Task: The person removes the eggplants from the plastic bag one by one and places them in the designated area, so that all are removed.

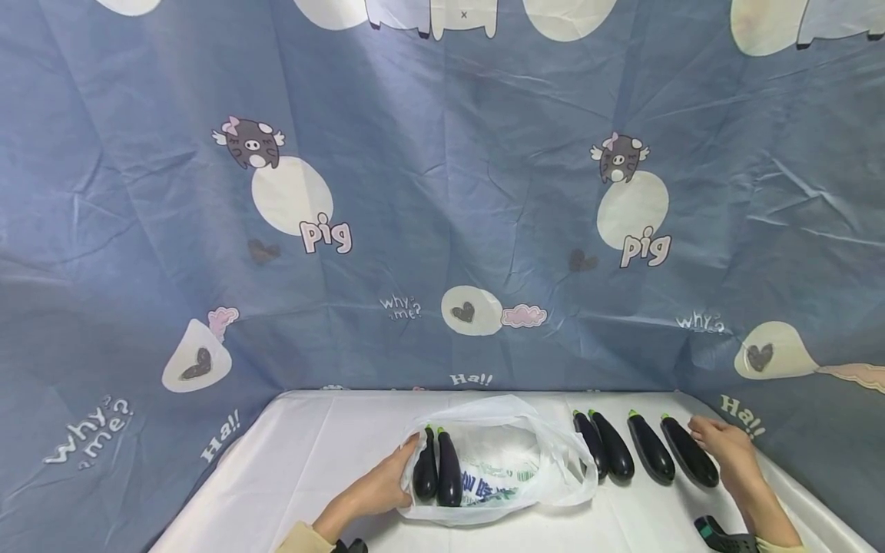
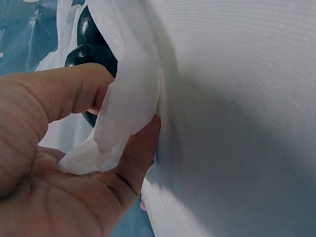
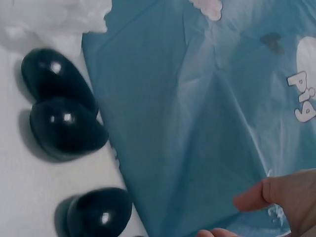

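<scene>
A white plastic bag (image 1: 567,445) lies spread on the table with its mouth open. Two dark eggplants are inside its left part, one eggplant (image 1: 425,475) beside another eggplant (image 1: 450,470). My left hand (image 1: 382,485) pinches the bag's left edge between thumb and fingers; the left wrist view shows the film (image 2: 126,94) in that pinch. On the right, my right hand (image 1: 729,452) is beside the rightmost eggplant (image 1: 691,453). In the right wrist view its thumb (image 3: 261,194) stands apart from the fingertips, with nothing seen between them.
Between the bag and my right hand lie more eggplants: a close pair, with one eggplant (image 1: 594,445) partly behind the bag and another eggplant (image 1: 614,449), then a separate eggplant (image 1: 652,449). A white cloth covers the table (image 1: 304,438). A blue printed curtain (image 1: 415,192) rises behind and at both sides.
</scene>
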A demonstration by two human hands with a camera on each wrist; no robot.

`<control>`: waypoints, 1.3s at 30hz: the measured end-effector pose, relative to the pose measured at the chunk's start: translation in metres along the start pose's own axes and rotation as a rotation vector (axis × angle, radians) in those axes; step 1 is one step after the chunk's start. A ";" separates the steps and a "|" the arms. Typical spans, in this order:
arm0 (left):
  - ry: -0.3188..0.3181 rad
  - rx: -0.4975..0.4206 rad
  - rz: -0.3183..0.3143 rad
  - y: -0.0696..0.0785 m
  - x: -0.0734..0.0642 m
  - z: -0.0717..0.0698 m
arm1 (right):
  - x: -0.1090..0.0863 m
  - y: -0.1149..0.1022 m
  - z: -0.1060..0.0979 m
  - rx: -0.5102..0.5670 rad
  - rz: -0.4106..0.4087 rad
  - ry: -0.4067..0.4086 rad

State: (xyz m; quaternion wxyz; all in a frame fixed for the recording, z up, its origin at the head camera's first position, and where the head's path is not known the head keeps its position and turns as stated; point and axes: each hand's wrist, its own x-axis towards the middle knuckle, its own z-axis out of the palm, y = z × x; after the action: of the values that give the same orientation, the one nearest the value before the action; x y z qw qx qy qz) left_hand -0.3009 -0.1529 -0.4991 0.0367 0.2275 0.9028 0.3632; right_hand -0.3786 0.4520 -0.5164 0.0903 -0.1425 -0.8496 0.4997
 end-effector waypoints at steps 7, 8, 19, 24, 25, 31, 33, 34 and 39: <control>-0.004 -0.010 0.003 0.001 0.001 -0.001 | -0.050 -0.068 0.008 0.113 -0.032 -0.120; -0.003 -0.011 0.004 0.001 0.001 -0.001 | -0.059 -0.080 0.009 0.127 -0.044 -0.146; 0.005 0.011 0.009 0.002 -0.001 -0.001 | -0.107 -0.135 0.029 0.322 -0.124 -0.396; 0.002 0.010 -0.003 0.001 0.000 -0.001 | -0.119 -0.147 0.043 0.400 -0.111 -0.493; 0.001 0.009 -0.004 0.001 0.000 -0.001 | -0.121 -0.149 0.046 0.410 -0.104 -0.510; 0.004 0.006 0.005 0.000 0.001 0.000 | -0.132 -0.154 0.065 0.461 -0.072 -0.641; 0.003 0.002 0.010 0.000 0.001 0.000 | -0.134 -0.153 0.071 0.456 -0.070 -0.674; 0.002 0.001 0.011 0.000 0.001 0.000 | -0.136 -0.153 0.075 0.451 -0.068 -0.682; -0.003 -0.003 0.017 0.000 0.001 0.000 | -0.142 -0.152 0.090 0.403 -0.060 -0.696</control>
State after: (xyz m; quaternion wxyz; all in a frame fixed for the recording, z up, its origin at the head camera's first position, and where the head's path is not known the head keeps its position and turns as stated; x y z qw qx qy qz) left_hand -0.3016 -0.1522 -0.4989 0.0354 0.2354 0.9002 0.3647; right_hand -0.2943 0.2607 -0.4286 -0.1623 0.0807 -0.7183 0.6717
